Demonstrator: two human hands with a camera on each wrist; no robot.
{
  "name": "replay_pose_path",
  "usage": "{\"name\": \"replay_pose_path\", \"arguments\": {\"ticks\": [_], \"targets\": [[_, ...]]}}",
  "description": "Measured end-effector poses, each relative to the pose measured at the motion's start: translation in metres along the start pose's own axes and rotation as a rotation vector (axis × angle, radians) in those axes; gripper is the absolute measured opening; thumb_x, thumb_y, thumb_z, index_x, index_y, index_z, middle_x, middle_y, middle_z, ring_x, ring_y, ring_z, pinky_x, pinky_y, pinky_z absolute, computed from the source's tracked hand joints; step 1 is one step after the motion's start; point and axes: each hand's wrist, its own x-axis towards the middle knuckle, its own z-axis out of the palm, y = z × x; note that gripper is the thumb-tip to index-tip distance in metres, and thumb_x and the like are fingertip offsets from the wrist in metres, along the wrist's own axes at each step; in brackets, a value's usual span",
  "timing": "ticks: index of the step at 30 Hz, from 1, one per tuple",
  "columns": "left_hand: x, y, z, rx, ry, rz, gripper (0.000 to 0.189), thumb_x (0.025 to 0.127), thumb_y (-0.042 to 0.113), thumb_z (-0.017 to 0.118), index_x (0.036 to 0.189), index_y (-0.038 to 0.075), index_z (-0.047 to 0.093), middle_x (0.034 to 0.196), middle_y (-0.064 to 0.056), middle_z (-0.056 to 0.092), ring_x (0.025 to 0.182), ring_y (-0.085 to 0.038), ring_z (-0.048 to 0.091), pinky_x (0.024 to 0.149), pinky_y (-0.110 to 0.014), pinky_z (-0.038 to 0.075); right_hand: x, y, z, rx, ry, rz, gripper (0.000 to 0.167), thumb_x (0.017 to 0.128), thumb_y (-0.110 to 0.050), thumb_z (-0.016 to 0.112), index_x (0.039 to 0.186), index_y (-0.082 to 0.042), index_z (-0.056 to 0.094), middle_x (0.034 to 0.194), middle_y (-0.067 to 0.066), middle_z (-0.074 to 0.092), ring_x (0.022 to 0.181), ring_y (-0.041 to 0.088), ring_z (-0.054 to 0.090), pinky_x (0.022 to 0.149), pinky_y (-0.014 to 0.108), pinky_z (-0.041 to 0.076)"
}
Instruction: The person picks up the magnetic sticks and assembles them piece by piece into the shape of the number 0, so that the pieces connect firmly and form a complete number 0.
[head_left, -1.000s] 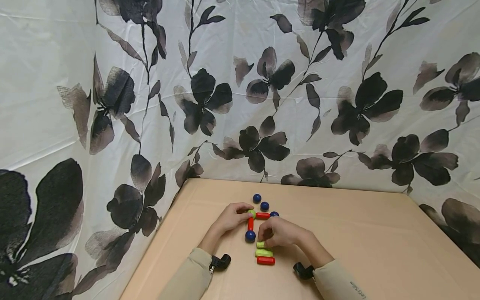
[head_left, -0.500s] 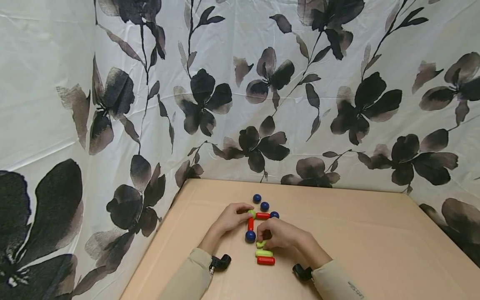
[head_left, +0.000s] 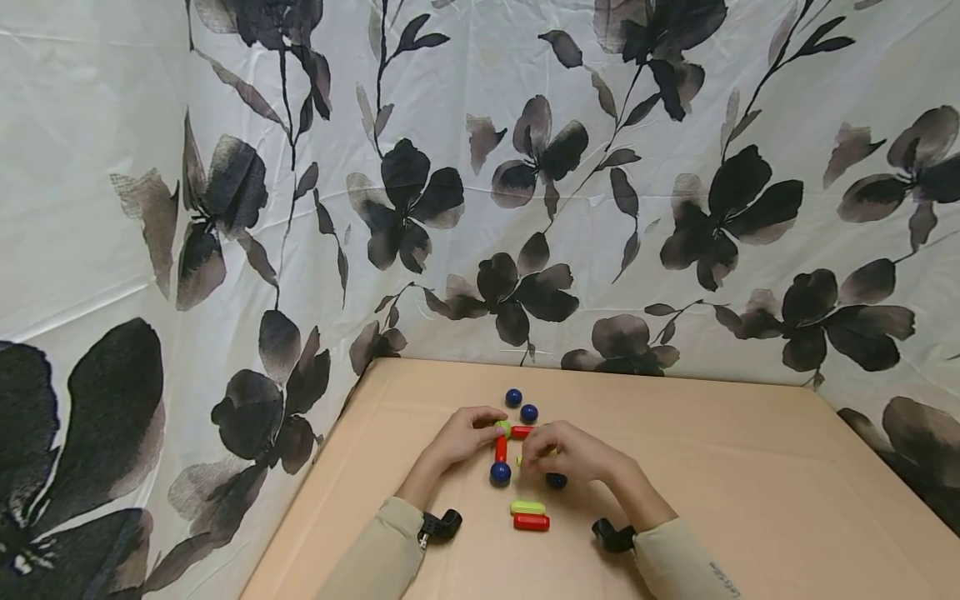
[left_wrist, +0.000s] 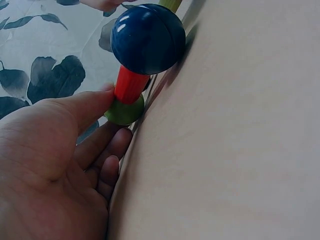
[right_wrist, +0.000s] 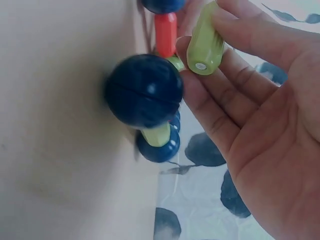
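Note:
My left hand (head_left: 468, 433) pinches a green ball (left_wrist: 125, 111), the corner of a magnetic ball-and-rod shape. From it a red rod (head_left: 501, 449) leads to a blue ball (head_left: 500, 474), and another red rod (head_left: 522, 432) runs right, its far end hidden behind my right hand (head_left: 573, 451). That hand holds a yellow-green rod (right_wrist: 205, 45) between thumb and fingers, apart from the table. Beside its fingers, in the right wrist view, is a nearer blue ball (right_wrist: 144, 91), with another yellow-green rod (right_wrist: 157, 135) between it and a further blue ball (right_wrist: 159, 150).
Two loose blue balls, one at the back (head_left: 513, 397) and one nearer (head_left: 528, 413), lie beyond the shape. In front of it a yellow-green rod (head_left: 528, 507) and a red rod (head_left: 531, 522) lie side by side. A floral cloth (head_left: 510, 167) hangs behind the table (head_left: 712, 467).
My right hand has picked up the upper yellow-green rod from the front row and moved it up beside the shape, uncovering a blue ball. My left hand stays on the green ball.

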Motion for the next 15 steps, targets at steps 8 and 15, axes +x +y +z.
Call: {"name": "replay_pose_path", "arguments": {"ticks": [8,15], "targets": [[0.000,0.000,0.001,0.011,0.004,-0.012,0.032,0.099,0.026,0.073,0.128,0.011,0.073,0.125,-0.001,0.074,0.123,-0.024,0.063,0.112,-0.050,0.046,-0.006,0.000,-0.009,-0.017,0.051,0.005,0.020,0.097,0.001,0.068,0.109,-0.008,0.081,0.106,0.001,0.073,0.100,0.010,0.064,0.095,0.028,0.054],[0.000,0.001,0.001,-0.003,0.001,-0.009,0.032,0.099,0.026,0.073,0.127,0.010,0.073,0.125,-0.002,0.073,0.122,-0.025,0.063,0.111,-0.051,0.046,-0.011,-0.001,-0.015,0.054,0.074,0.116,0.027,0.097,-0.004,0.070,0.122,-0.013,0.078,0.115,0.016,0.074,0.091,0.014,0.064,0.078,0.025,0.056]]}}
